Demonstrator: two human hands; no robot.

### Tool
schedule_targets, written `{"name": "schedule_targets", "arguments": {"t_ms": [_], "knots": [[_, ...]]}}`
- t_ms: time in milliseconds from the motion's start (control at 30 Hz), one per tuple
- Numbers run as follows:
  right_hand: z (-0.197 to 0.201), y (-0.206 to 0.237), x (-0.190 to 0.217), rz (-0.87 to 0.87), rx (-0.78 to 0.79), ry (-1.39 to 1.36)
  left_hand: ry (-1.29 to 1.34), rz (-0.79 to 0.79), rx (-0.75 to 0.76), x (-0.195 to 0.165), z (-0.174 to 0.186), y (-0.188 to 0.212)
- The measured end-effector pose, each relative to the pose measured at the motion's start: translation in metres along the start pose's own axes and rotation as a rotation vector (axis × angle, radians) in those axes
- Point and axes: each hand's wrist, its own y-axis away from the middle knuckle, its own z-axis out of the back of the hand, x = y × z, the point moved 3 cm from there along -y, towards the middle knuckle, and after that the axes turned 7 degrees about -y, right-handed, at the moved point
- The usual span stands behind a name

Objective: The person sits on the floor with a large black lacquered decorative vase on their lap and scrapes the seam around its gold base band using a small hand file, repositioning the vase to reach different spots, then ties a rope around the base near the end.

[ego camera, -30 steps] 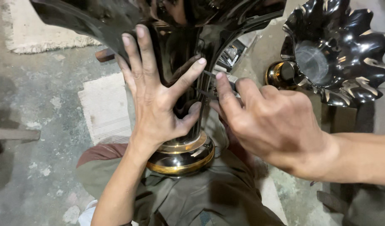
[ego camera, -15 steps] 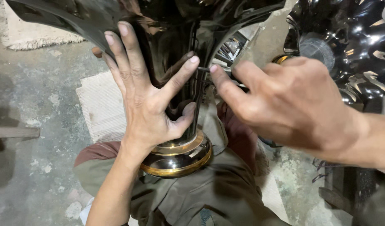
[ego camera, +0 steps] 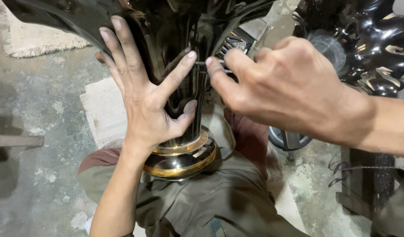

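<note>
A tall glossy black vase [ego camera: 175, 48] with gold bands on its round base [ego camera: 181, 160] rests on my lap, base toward me. My left hand [ego camera: 145, 94] lies spread flat against the vase's neck, fingers apart, thumb hooked round the stem. My right hand [ego camera: 281, 85] hovers just right of the neck, its fingertips pinched on a thin metal tool [ego camera: 213, 66] whose tip touches the vase surface.
A second black fluted vase [ego camera: 364, 48] stands at the upper right. A pale mat [ego camera: 103, 112] lies on the stained concrete floor to the left, a rug edge [ego camera: 39, 41] at top left. A dark stand [ego camera: 364, 180] sits at the right.
The view has closed in on the vase. My right hand has risen and shifted left toward the neck; my left hand has stayed pressed on the vase.
</note>
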Motion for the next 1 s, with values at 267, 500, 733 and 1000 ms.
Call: {"name": "schedule_targets", "arguments": {"t_ms": [267,500,733,1000], "knots": [[0.016,0.004,0.002,0.009,-0.105,-0.040,0.008,0.000,-0.016,-0.005,-0.001,0.012],[-0.016,0.075,0.011,-0.393,-0.281,-0.567,0.084,-0.039,-0.120,0.018,-0.013,0.032],[-0.153,0.161,0.108,-1.103,-0.442,-1.000,0.327,0.000,-0.048,0.028,-0.006,0.070],[-0.200,0.176,0.203,-1.472,-0.114,-1.080,0.290,-0.118,0.112,0.016,0.019,0.102]]}}
